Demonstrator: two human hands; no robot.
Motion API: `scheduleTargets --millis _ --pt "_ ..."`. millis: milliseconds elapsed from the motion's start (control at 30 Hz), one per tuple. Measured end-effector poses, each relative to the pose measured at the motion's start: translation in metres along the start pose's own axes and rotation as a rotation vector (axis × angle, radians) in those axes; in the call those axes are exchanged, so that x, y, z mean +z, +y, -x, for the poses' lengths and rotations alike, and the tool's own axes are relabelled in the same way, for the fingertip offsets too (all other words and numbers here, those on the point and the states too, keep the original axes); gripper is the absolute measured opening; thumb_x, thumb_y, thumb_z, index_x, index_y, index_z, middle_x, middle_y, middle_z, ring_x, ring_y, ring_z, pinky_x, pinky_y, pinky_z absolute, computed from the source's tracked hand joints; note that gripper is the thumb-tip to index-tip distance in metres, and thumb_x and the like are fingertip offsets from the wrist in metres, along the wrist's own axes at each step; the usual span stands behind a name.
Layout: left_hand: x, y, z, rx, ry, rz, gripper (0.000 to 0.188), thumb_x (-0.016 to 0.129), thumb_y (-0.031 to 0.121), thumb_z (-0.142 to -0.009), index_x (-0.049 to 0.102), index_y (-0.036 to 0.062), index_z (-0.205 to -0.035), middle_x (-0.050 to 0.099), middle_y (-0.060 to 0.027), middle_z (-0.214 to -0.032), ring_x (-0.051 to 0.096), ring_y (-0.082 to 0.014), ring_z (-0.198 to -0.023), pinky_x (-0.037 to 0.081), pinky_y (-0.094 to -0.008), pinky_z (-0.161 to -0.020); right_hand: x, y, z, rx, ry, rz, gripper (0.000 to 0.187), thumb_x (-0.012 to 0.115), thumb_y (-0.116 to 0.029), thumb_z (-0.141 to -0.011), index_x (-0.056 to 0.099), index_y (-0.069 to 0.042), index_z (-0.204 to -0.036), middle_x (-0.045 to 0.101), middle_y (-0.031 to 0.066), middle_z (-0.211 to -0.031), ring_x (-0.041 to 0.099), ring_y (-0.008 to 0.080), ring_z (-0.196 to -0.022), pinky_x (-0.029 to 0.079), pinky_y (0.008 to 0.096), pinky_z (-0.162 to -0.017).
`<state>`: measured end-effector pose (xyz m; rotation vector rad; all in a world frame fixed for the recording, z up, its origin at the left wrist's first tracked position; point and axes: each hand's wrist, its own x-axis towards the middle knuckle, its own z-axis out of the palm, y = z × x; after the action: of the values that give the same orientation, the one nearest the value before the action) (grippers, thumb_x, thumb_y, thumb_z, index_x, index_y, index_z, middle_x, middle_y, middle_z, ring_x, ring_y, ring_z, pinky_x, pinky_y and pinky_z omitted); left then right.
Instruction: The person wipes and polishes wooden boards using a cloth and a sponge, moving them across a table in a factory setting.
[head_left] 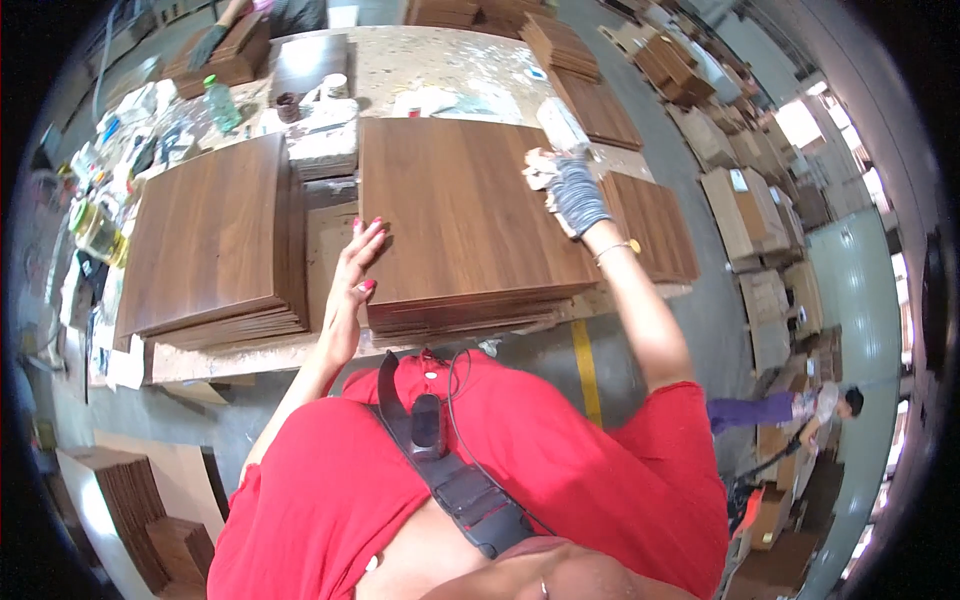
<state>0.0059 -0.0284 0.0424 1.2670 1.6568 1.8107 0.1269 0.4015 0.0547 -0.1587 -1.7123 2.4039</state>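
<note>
A stack of brown wood-grain panels (460,215) lies right in front of me on the worktable. Along its left edge rests my left hand (355,265), bare, fingers stretched out and touching the top panel's side. My right hand (578,195) wears a grey knit glove and grips a crumpled off-white cloth (541,170) at the top panel's right side. Just beyond that hand lies a white object (562,126), perhaps a bottle or packet. A second panel stack (210,235) stands to the left, and a lower one (650,228) sits to the right.
The stained worktable (440,52) holds a green plastic bottle (221,104), a brown cup (288,107) and cluttered supplies at the left. Another person's gloved hand (208,45) is at the far left. Cardboard boxes (745,215) line the right aisle, where a person (790,408) stands.
</note>
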Motion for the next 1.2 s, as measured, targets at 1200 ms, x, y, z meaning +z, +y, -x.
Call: scheduleTargets --millis 1200 --pt "-0.017 -0.052 0.011 -0.216 -0.069 0.407 0.108 0.079 0.019 -0.083 0.008 0.0046 -0.163 0.005 -0.0125 -0.171 0.003 -0.0235 -0.157 0.006 -0.0384 -0.125 0.246 0.048 0.009 -0.661 -0.211 1.429 0.044 0.067 -0.017 -0.083 0.059 -0.009 -0.125 0.056 0.0179 -0.123 0.057 0.0351 -0.109 0.049 0.0458 -0.095"
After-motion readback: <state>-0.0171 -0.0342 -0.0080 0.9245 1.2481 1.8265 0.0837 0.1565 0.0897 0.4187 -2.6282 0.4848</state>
